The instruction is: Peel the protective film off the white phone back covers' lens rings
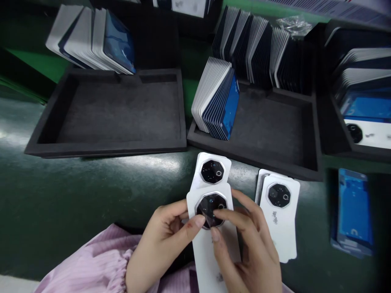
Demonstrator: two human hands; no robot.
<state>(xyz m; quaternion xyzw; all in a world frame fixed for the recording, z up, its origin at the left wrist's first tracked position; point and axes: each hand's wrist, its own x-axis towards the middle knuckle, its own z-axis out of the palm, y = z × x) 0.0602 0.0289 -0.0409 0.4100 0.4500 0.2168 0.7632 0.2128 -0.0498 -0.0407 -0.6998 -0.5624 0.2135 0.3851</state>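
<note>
My left hand [168,234] grips the left edge of a white phone back cover [203,254], its thumb lying at the lower rim of the black octagonal camera window [210,209]. My right hand [249,236] is closed about the cover's right side. Its index fingertip touches the camera window and its thumb rests just below. A paler patch shows on the window; I cannot tell whether it is a clear film or a reflection. Another white back cover [198,173] lies just beyond, partly hidden. To the right is a small stack of white back covers [284,228].
A black tray [122,144] stands at the left, with stacked covers [91,38] behind it. Another black tray [256,158] holds a row of leaning covers [214,97]. Blue-filmed pieces [354,207] lie at the right, near a further tray of covers [369,101].
</note>
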